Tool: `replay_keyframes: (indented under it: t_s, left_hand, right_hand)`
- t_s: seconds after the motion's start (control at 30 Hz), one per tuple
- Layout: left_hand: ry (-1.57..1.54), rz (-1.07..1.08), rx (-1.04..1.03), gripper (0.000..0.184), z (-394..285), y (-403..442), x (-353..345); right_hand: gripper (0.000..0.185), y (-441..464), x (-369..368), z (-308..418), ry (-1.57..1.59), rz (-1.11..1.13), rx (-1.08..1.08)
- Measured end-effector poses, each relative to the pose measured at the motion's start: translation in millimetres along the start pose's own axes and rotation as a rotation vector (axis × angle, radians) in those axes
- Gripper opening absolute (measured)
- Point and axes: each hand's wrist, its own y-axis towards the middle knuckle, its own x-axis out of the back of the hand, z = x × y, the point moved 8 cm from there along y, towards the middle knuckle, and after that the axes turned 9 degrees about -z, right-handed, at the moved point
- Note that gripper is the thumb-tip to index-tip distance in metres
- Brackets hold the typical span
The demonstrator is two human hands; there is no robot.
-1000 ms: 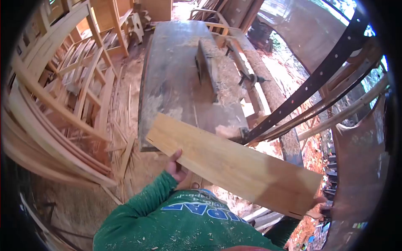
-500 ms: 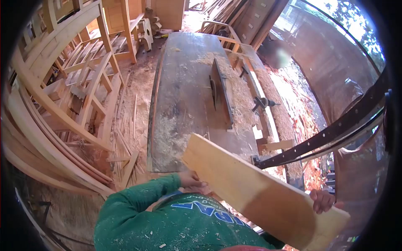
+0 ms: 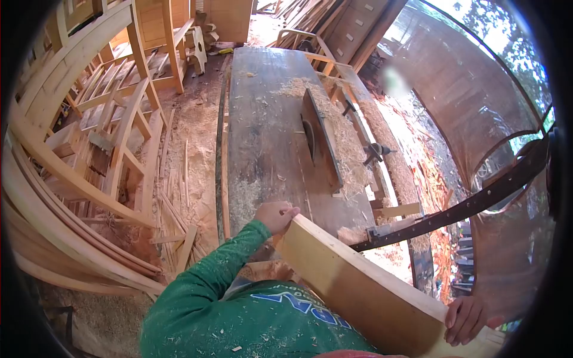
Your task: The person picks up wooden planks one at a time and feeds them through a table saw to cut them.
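Observation:
A wide wooden board (image 3: 361, 286) stretches diagonally in front of my body, its long narrow edge turned upward. My left hand (image 3: 277, 217) grips the far upper corner, thumb and fingers closed on it. Near the other end, at the lower right, my right hand (image 3: 465, 321) curls its fingers over the top edge. Beyond the far end lies a saw table (image 3: 256, 131) strewn with shavings. A circular saw blade (image 3: 309, 140) sticks up from it beside a dark upright fence (image 3: 323, 146).
A dark curved strap-like bar (image 3: 453, 212) crosses the right side, close to the board. Wooden frames (image 3: 128, 149) and bent strips (image 3: 65, 215) crowd the left. A dark clamp-like fitting (image 3: 377, 153) sits beyond the fence. Sawdust and offcuts cover the floor.
The board has turned so that its narrow edge faces up. My left hand has moved up and forward to its far corner. My right hand has shifted slightly lower.

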Motion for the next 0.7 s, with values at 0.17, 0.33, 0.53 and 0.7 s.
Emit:
replay_keyframes:
  t_s: [0.17,0.33,0.53,0.7]
  left_hand:
    - [0.013,0.083,0.119,0.042,6,-3,17]
    - [0.348,0.01,0.105,0.033,-1,-8,37]
    - [0.337,-0.167,0.115,0.026,0,-30,37]
    - [-1.015,-0.343,0.118,0.014,63,-40,45]
  right_hand:
    - [0.084,18,15,-3,0.029,0.162,-0.112]
    - [0.089,41,34,-11,0.082,0.237,-0.084]
    - [0.087,46,57,-18,0.183,0.334,-0.042]
    - [0.076,64,63,-33,0.31,0.484,0.004]
